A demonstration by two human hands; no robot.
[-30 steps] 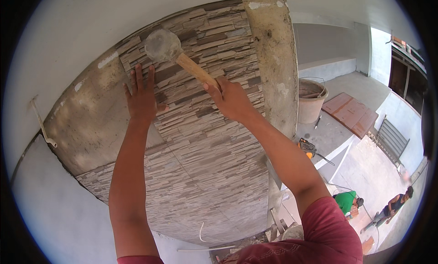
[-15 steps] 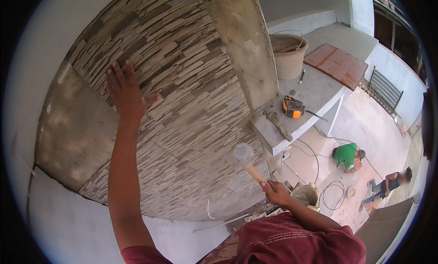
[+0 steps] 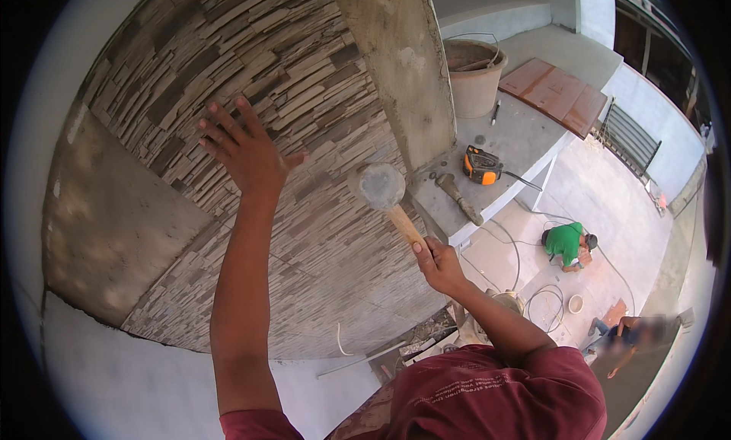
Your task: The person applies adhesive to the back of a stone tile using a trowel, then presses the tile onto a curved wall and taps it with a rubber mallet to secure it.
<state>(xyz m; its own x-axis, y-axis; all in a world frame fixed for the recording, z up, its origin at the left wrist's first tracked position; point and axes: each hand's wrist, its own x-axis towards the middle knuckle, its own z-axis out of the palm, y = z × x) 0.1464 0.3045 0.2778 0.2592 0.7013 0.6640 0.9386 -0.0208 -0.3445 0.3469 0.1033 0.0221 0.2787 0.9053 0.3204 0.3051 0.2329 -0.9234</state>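
My left hand (image 3: 247, 151) lies spread against the wall tiles (image 3: 320, 204), which have a stacked-stone pattern in brown and beige. The fingers are apart and hold nothing. In my right hand (image 3: 442, 266) is a rubber mallet (image 3: 383, 186), gripped by its wooden handle, with the round grey head raised in front of the tiled wall. Whether the head touches the wall I cannot tell. A bare cement patch (image 3: 122, 219) borders the tiles on the left.
On the ledge (image 3: 525, 128) to the right are a bucket (image 3: 477, 78), brown boards (image 3: 554, 94), an orange-and-black tape measure (image 3: 483, 166) and a dusty hand tool (image 3: 459, 199). Below, a person in green (image 3: 565, 240) crouches near cables; another person (image 3: 620, 335) is farther right.
My left hand has slid right along the tiles. The mallet in my right hand has moved up and left. The person at far right has shifted and bent lower.
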